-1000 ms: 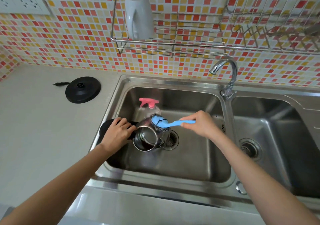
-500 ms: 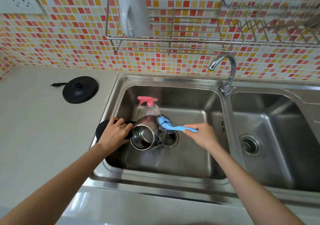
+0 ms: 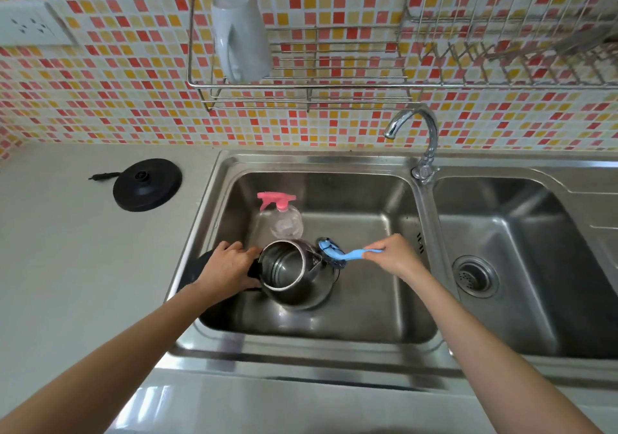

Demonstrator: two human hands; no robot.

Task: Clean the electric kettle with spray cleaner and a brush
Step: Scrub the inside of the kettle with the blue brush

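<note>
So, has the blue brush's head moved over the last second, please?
Yes. Judged against the spray bottle, the brush head has shifted right, from directly in front of the bottle to the spout side of the kettle.

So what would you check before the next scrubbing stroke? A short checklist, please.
1. Is the kettle held steady? The left hand grips its black handle: ok.
2. Is the brush firmly held? The right hand grips the end of its blue handle: ok.
3. Is the brush head on the kettle's outside? It appears to touch by the spout: ok.
4. Is the kettle inside the sink? It sits in the left basin: ok.
5. Is the spray bottle close by? It stands upright just behind the kettle: ok.
6. Is there cleaner on the metal already? Cannot tell.
</note>
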